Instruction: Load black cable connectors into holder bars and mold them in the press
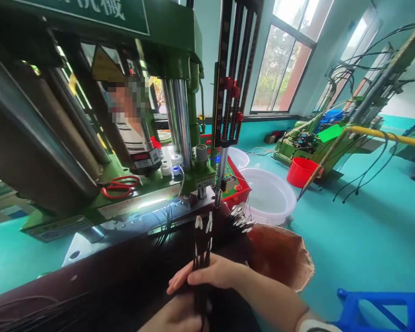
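Note:
A bundle of thin black cables [202, 260] with white tips stands upright in front of me, its tips pointing up. My right hand [216, 273] holds it around the middle, thumb across the front and fingers reaching left behind it. Lower down, my left hand [177, 314] is closed around the same bundle, blurred by motion and partly cut off by the frame. More white-tipped cables [240, 219] lie in a pile on the dark table [27, 293], to the right beyond my hands. A few black cables [165, 226] hang at the machine's front edge.
A green press machine [179, 37] rises ahead, with red-handled scissors [120, 186] on its bed. To the right are a red control box [240, 184], a white tub [273, 193], an open cardboard box [279, 253], a red bucket [302, 171] and a blue plastic stool [376, 299].

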### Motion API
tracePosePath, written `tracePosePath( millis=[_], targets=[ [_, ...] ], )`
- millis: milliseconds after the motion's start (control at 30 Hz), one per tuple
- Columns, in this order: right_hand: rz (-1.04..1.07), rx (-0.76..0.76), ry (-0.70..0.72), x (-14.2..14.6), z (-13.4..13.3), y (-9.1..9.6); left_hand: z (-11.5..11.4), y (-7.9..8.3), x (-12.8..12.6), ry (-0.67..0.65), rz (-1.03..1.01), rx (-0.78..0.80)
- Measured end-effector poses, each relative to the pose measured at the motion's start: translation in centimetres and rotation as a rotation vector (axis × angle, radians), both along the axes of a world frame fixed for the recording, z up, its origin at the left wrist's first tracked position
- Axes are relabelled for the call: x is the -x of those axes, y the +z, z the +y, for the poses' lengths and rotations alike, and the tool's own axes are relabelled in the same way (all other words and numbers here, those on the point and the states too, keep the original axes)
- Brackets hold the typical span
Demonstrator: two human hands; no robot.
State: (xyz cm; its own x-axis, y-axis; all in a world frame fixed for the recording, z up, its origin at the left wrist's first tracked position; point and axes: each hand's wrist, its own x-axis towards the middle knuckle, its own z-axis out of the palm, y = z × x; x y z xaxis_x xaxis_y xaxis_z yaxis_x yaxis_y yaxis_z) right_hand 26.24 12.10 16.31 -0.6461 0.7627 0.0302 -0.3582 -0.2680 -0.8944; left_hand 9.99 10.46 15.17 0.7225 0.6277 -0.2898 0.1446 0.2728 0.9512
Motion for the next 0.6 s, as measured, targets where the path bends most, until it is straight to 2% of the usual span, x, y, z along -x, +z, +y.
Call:
tracePosePath(
  millis=[100,167,233,367,500,600],
  targets=[
    [-0.109,0.104,-0.046,1.1,-0.4,-1.4,-1.1,-1.5,-2.1,0.316,-0.22,0.276],
    [-0.081,0.163,-0.124,1.3,-0.1,-1.8,-1.6,-2.1,-3.1,0.45,-0.299,0.378],
    [0.005,0.187,-0.208,1.0,0.6,-1.7,-2.0,-2.3,-3.6,0.483,-0.316,0.393],
    [0.074,0.158,-0.296,-0.5,2.5,-0.1,-2.4,-2.1,-3.9,0.448,-0.268,0.322],
    [0.017,0.201,-0.162,-1.7,3.6,0.8,-3.1,-1.8,-3.8,0.464,-0.17,0.185],
    [0.043,0.268,-0.103,-1.4,3.3,0.9,-3.8,-0.8,-3.1,0.483,-0.082,0.087]
  ],
)
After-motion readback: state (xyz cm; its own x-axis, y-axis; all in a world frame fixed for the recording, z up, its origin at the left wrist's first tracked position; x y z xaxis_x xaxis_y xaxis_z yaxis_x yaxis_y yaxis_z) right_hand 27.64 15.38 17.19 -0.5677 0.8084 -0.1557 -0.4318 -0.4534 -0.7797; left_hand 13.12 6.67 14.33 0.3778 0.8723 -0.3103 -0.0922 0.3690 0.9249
